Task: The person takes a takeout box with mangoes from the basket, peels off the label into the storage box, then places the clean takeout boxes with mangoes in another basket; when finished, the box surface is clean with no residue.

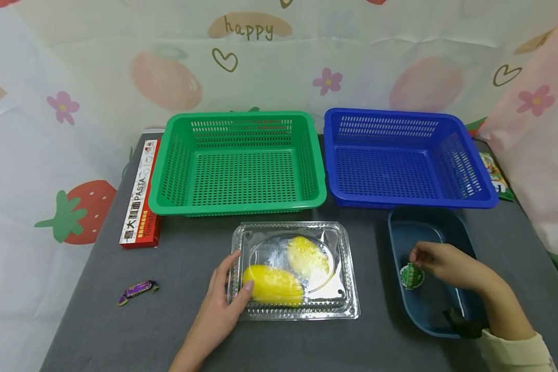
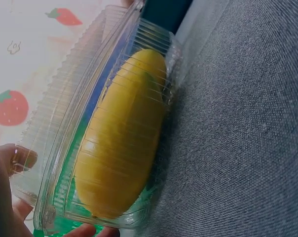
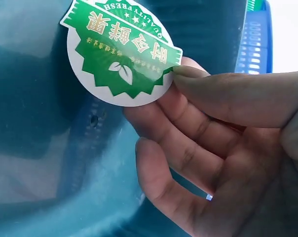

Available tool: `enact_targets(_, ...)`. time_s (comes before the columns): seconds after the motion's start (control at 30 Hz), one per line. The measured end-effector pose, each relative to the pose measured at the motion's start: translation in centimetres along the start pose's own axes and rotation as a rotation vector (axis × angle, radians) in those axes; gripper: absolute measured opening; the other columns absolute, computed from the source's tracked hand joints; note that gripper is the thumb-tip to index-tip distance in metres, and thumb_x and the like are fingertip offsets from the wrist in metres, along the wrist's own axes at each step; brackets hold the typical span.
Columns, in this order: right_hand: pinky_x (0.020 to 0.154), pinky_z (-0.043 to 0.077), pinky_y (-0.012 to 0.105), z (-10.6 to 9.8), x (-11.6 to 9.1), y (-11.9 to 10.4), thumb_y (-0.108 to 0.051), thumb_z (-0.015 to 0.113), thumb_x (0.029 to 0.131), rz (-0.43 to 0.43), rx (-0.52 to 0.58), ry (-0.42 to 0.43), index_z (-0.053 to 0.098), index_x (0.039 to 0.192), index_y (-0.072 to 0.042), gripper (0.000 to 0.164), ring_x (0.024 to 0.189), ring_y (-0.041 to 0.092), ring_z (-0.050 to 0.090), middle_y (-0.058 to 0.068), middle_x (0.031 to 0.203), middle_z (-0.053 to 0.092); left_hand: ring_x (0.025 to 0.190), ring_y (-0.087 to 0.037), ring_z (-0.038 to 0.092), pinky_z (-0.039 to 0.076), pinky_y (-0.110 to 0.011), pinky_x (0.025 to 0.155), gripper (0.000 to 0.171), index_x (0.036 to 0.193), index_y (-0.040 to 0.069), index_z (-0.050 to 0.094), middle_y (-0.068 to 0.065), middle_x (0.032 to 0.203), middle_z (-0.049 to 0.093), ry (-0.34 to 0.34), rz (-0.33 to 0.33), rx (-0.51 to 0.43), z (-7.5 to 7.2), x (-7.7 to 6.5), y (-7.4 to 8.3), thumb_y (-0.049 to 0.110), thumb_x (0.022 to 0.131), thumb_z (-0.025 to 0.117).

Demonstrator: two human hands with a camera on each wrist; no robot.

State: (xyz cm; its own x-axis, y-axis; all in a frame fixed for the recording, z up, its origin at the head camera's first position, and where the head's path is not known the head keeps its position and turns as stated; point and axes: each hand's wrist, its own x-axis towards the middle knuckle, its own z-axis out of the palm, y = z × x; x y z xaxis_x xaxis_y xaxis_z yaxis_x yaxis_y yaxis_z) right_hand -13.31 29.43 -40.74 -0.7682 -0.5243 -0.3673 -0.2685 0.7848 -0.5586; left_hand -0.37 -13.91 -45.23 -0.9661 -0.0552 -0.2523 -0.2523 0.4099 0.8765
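A clear plastic clamshell box (image 1: 349,289) lies closed on the table with two yellow fruits in it; the nearer, long one (image 2: 122,138) shows through the ribbed wall. My left hand (image 1: 220,305) grips the box's left side, thumb on the lid and fingers along the edge. Over the dark blue tub (image 1: 428,325), my right hand (image 1: 451,263) pinches a round green-and-white fruit sticker (image 3: 122,54) between thumb and forefinger. Its printed face shows in the right wrist view, with the tub's inner wall behind it.
A green basket (image 1: 237,209) and a blue basket (image 1: 414,201) stand side by side at the back. A red-and-white pasta box (image 1: 141,194) lies left of them, a purple-wrapped candy (image 1: 138,291) nearer the front. A green snack packet (image 1: 496,175) sits at the right edge.
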Motion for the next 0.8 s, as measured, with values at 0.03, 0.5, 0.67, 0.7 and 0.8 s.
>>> enact_targets(0.03,0.064,0.046,0.026,0.0,0.1,0.0,-0.007,0.054,0.096,0.000,-0.001,0.000,0.059,0.096,-0.010,0.005,0.077,0.011,0.055,-0.003,0.084,0.060,0.135,-0.038,0.031,0.036,-0.068,0.093,0.063,0.144,0.049,0.021,-0.003,0.154,0.021,0.000,0.001,0.000,0.0,0.0,0.0,0.055,0.092,0.055)
enact_targets(0.5,0.064,0.045,0.027,0.5,1.0,0.5,-0.006,0.053,0.096,-0.002,-0.018,-0.021,0.059,0.095,-0.011,0.007,0.076,0.009,0.054,-0.003,0.086,0.060,0.135,-0.037,0.032,0.035,-0.068,0.094,0.065,0.145,0.048,0.019,-0.003,0.154,0.020,0.002,-0.008,0.012,-0.1,0.1,0.0,0.057,0.091,0.055)
enact_targets(0.67,0.064,0.045,0.027,0.6,1.1,0.5,-0.006,0.053,0.096,0.004,-0.019,-0.030,0.059,0.095,-0.010,0.007,0.077,0.008,0.053,-0.002,0.086,0.060,0.135,-0.037,0.031,0.035,-0.069,0.093,0.065,0.144,0.049,0.019,-0.004,0.154,0.020,-0.002,-0.015,0.011,-0.1,0.0,-0.1,0.059,0.090,0.054)
enact_targets(0.7,0.064,0.045,0.027,0.6,1.2,0.5,-0.005,0.053,0.096,-0.001,-0.024,-0.028,0.059,0.095,-0.010,0.007,0.077,0.008,0.054,-0.003,0.086,0.060,0.135,-0.037,0.031,0.035,-0.069,0.093,0.065,0.144,0.049,0.019,-0.004,0.154,0.020,-0.002,-0.012,0.009,-0.1,0.0,-0.1,0.058,0.090,0.054)
enact_targets(0.8,0.065,0.047,0.028,0.7,1.2,0.4,-0.006,0.055,0.095,-0.010,-0.036,-0.014,0.059,0.096,-0.009,0.006,0.079,0.009,0.056,-0.003,0.087,0.061,0.136,-0.037,0.030,0.035,-0.069,0.094,0.064,0.144,0.049,0.020,-0.003,0.154,0.020,-0.002,-0.006,0.005,-0.1,-0.1,-0.1,0.057,0.091,0.055)
